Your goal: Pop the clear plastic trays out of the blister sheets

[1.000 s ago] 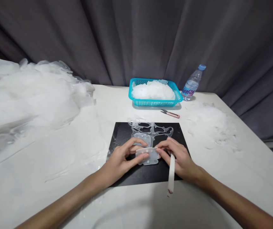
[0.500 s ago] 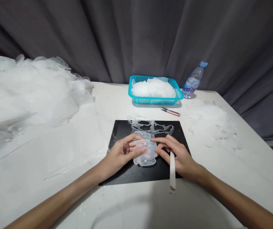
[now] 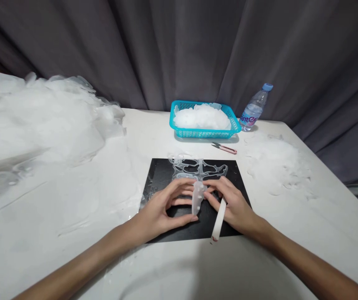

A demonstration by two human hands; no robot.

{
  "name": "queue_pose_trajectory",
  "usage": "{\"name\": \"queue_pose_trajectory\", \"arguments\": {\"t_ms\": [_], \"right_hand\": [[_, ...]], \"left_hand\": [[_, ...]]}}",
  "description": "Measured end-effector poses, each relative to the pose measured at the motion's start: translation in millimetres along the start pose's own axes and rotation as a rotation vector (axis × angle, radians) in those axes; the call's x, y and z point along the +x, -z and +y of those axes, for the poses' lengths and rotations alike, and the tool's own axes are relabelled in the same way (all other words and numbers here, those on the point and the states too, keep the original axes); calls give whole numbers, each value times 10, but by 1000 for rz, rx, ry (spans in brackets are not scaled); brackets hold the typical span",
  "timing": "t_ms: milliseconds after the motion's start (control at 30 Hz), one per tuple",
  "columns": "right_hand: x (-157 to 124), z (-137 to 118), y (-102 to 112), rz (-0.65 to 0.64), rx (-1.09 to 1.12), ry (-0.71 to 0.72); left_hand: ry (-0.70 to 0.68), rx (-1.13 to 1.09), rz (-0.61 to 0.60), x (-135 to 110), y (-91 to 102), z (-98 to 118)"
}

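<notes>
A small translucent plastic piece (image 3: 198, 198) with little raised bumps is turned nearly edge-on above the black mat (image 3: 194, 231). My left hand (image 3: 166, 204) holds it, with fingertips at its top and thumb at its lower edge. My right hand (image 3: 235, 204) is closed round a slim white handle (image 3: 218, 223), with reddish marks at its near end; the tool's other end is hidden. The right fingertips meet the piece's right side. Behind the hands, a clear plastic frame with cut-out openings (image 3: 200, 168) lies on the mat.
A turquoise basket (image 3: 204, 134) of white translucent pieces stands at the back, beside a water bottle (image 3: 255, 109). Pink-handled thread snips (image 3: 225, 148) lie before it. A large heap of translucent sheets (image 3: 47, 121) fills the left; a smaller scrap pile (image 3: 277, 160) lies right.
The plastic piece has turned from flat-facing to nearly edge-on. My left thumb has moved from its face to its lower edge. The white handle's near end has swung left.
</notes>
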State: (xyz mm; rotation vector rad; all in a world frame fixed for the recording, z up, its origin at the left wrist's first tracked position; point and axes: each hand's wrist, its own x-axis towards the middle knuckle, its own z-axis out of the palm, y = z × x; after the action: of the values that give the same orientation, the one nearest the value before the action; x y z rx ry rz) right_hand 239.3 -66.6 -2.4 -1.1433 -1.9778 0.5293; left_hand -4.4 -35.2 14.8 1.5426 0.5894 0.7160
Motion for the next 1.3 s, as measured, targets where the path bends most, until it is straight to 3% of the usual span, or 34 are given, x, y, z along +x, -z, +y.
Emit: {"name": "queue_pose_trajectory", "arguments": {"t_ms": [233, 400, 600, 767, 1300], "right_hand": [[-7, 12, -2, -10, -7, -6], [6, -30, 29, 46, -68, 6], [28, -96, 78, 68, -86, 68], [34, -113, 65, 115, -35, 107], [69, -140, 85, 282, -50, 69]], "left_hand": [[20, 16, 16, -13, -15, -43], [109, -82, 28, 9, 7, -3], [213, -111, 172, 79, 81, -18], [258, -215, 210, 116, 98, -9], [263, -185, 102, 122, 99, 42]]}}
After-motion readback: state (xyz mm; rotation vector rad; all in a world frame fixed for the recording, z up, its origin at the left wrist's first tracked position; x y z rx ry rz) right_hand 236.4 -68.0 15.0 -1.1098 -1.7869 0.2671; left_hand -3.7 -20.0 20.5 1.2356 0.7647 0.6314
